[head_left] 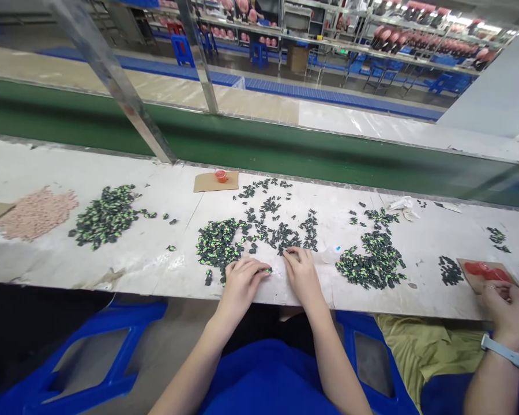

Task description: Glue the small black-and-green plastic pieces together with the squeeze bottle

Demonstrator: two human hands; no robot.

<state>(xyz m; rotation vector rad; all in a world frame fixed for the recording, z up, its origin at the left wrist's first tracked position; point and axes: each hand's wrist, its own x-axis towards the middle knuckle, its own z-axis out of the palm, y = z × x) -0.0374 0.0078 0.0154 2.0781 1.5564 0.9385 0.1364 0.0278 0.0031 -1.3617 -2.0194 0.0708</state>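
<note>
My left hand (242, 279) is closed, pinching a small black-and-green plastic part (269, 270) between thumb and fingertips. To its left lies a heap of black-and-green parts (218, 243). My right hand (301, 274) is closed at the near edge of a loose scatter of small black pieces (284, 235). Its thumb and fingers come together over a dark piece too small to make out fully. More black pieces (270, 204) spread farther back on the white worktop (164, 262).
Heaps of black-and-green parts lie left (106, 216) and right (372, 262), with pink pieces (41, 212) far left. A red tub (220, 176) stands on cardboard (203, 183). At right, a co-worker's hand (508, 308) is near red items (486, 270). A green belt (259, 147) runs behind.
</note>
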